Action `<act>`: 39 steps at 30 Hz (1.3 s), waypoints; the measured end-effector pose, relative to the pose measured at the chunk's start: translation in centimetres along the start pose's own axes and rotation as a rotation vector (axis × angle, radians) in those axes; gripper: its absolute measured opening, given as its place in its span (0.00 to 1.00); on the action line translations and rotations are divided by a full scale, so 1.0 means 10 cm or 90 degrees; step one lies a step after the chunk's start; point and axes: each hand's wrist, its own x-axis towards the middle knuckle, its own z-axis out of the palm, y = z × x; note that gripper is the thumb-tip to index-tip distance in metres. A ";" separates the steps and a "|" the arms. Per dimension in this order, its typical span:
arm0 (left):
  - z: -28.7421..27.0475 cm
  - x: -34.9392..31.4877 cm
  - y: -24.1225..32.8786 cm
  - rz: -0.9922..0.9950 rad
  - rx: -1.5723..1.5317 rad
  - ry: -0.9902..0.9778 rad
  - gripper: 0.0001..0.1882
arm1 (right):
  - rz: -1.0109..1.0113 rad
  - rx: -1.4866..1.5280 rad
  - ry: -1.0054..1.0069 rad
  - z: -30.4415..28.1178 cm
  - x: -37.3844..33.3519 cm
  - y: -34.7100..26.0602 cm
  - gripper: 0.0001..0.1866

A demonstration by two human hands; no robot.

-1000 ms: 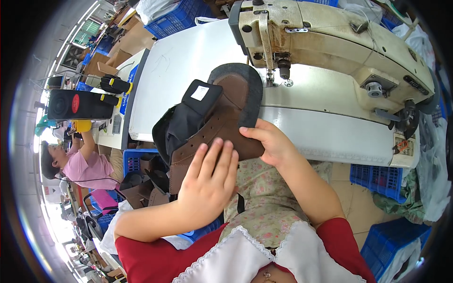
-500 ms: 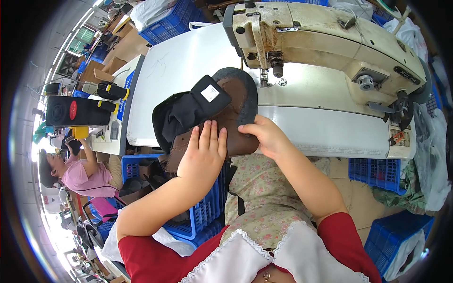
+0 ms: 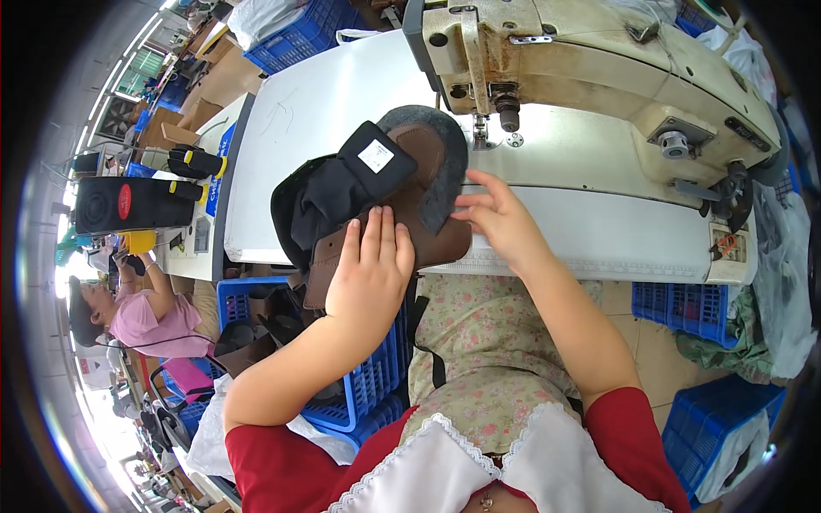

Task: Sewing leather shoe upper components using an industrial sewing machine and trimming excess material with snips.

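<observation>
A brown leather shoe upper (image 3: 445, 245) with a dark grey padded collar (image 3: 453, 167) lies on the sewing machine's white table (image 3: 282, 214). Its black fabric part (image 3: 321, 214) is folded to the left and carries a white label (image 3: 375, 156). My left hand (image 3: 372, 269) rests flat on the brown leather, its fingers stretched out. At the collar's right edge is my right hand (image 3: 500, 218), fingers apart and bent, the tips at or just touching the edge. Just beyond the collar stands the presser foot (image 3: 481, 135) of the sewing machine (image 3: 590, 77), with the upper not under it.
A blue crate (image 3: 368, 385) holding dark pieces stands below the table's left side. Another blue crate (image 3: 684, 312) sits under the right end. At the left, a person in pink (image 3: 154, 303) works near a bench with a black machine (image 3: 132, 203).
My right hand has loosened its pinch on the collar and opened its fingers at the edge. The left hand stays pressed on the leather. The collar's loose end now lies further over the brown leather.
</observation>
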 end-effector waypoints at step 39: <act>-0.35 0.87 0.05 0.132 0.126 -0.038 0.26 | -0.313 -0.814 0.226 -0.20 0.39 -0.17 0.22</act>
